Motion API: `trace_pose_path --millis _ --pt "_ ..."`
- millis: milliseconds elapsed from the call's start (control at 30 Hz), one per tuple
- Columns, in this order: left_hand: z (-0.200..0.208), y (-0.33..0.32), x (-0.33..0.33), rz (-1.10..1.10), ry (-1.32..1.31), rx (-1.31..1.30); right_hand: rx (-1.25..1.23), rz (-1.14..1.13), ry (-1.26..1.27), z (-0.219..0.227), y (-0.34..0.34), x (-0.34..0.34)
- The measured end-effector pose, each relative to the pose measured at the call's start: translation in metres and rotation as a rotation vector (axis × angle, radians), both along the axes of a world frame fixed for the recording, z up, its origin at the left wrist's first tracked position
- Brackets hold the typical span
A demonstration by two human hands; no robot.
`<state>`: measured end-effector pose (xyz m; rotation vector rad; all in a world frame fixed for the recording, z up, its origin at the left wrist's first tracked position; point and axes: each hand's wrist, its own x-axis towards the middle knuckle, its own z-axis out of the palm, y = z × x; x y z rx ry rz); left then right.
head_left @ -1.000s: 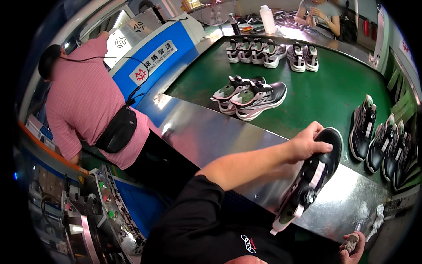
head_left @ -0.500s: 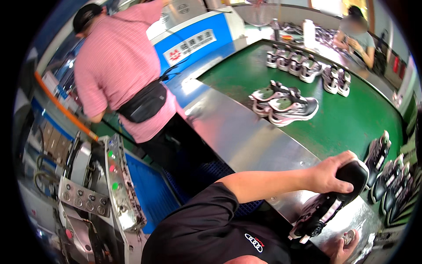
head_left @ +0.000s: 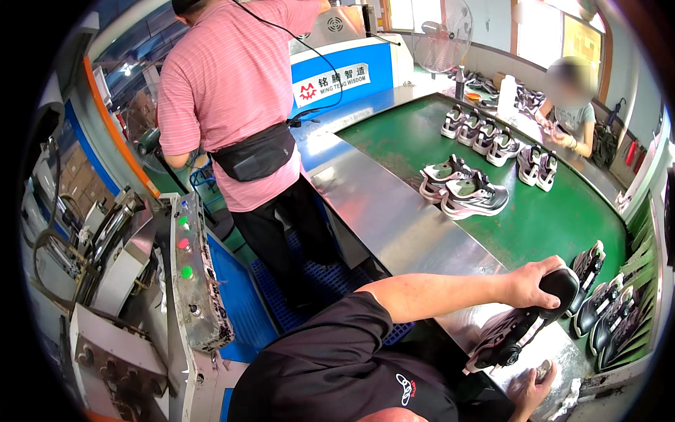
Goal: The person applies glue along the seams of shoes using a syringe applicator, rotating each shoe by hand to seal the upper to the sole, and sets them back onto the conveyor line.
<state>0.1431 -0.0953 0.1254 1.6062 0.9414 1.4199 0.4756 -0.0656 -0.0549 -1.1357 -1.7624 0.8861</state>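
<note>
My left hand (head_left: pixel 538 283) grips a black and pinkish-white sneaker (head_left: pixel 508 339) round its dark rounded end, which points up and right. The rest of the shoe slants down toward my body above a metal surface. Lower down, close to the shoe, my right hand (head_left: pixel 532 391) has its fingers closed on a small greyish lump (head_left: pixel 543 369), whose kind I cannot make out. Right beside the held shoe, several similar sneakers (head_left: pixel 594 320) stand in a row at the belt's near right side.
A green conveyor belt (head_left: pixel 394 144) carries a sneaker pair (head_left: pixel 475 195) and more shoes (head_left: pixel 485 137) farther back. A metal ledge (head_left: pixel 404 228) borders it. A person in pink (head_left: pixel 228 91) stands left, near a button panel (head_left: pixel 193 281); another person (head_left: pixel 573 119) sits beyond the belt.
The view has shifted, so the surroundings sit differently in it. My left hand still holds the sneaker in much the same pose. My right hand stays low beside it, with the small lump.
</note>
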Motion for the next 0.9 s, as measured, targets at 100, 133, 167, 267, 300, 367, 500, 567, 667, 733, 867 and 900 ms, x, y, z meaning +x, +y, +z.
trace_pose_path --millis 100,133,167,267,300,367,500,567,667,733,867,900 --pt "-0.002 0.002 0.002 0.018 0.021 0.019 -0.026 -0.035 0.008 0.017 -0.013 -0.013" --pt "-0.003 0.002 0.003 0.024 0.030 0.037 -0.045 -0.082 0.014 0.022 -0.017 -0.017" --pt "-0.003 0.002 0.003 0.026 0.030 0.040 -0.042 -0.081 0.015 0.023 -0.017 -0.017" --pt "-0.004 0.001 0.003 0.083 0.073 0.018 -0.041 -0.067 0.012 0.022 -0.017 -0.018" --pt "-0.005 0.002 0.002 0.078 0.072 0.007 -0.068 -0.051 0.060 0.024 -0.018 -0.020" --pt "-0.003 0.002 0.000 0.073 0.070 -0.009 -0.100 -0.034 0.108 0.026 -0.019 -0.023" --pt "-0.002 0.004 0.002 0.049 0.052 -0.057 -0.138 -0.042 0.194 0.022 -0.020 -0.022" --pt "-0.004 0.006 0.002 0.077 0.067 -0.020 -0.123 -0.037 0.215 0.013 -0.016 -0.017" --pt "-0.007 0.010 0.002 0.087 0.057 -0.014 -0.221 -0.008 0.305 0.003 -0.011 -0.008" --pt "-0.010 0.012 0.002 0.080 0.051 0.004 -0.181 -0.040 0.265 0.000 -0.011 -0.003" --pt "-0.013 0.008 -0.004 0.096 0.037 -0.055 -0.102 -0.125 0.095 0.025 -0.024 -0.020" --pt "-0.014 0.008 -0.004 0.078 0.034 -0.060 -0.106 -0.143 0.092 0.021 -0.023 -0.017"
